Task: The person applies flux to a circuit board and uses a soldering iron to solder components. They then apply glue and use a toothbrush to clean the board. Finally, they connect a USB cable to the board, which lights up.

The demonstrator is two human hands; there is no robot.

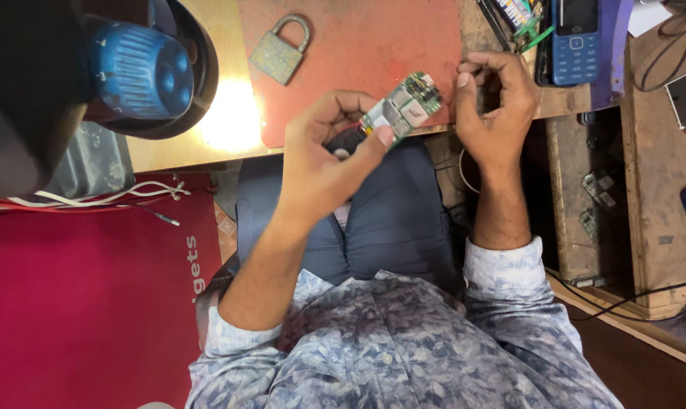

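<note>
My left hand point(329, 155) pinches a small green circuit board point(402, 108) with metal shields between thumb and fingers, holding it up over my lap at the edge of the workbench. A thin red wire hangs from the board toward my palm. My right hand point(496, 98) hovers just right of the board with its fingers curled in; I cannot tell whether it holds something small. The board's far end nearly touches the right fingertips.
A reddish mat point(358, 53) covers the wooden bench point(207, 113), with a brass padlock point(280, 50) on it. A blue keypad phone point(575, 42) lies at top right. A blue-headed lamp point(138, 68) sits at left, red and white wires point(93, 201) below it.
</note>
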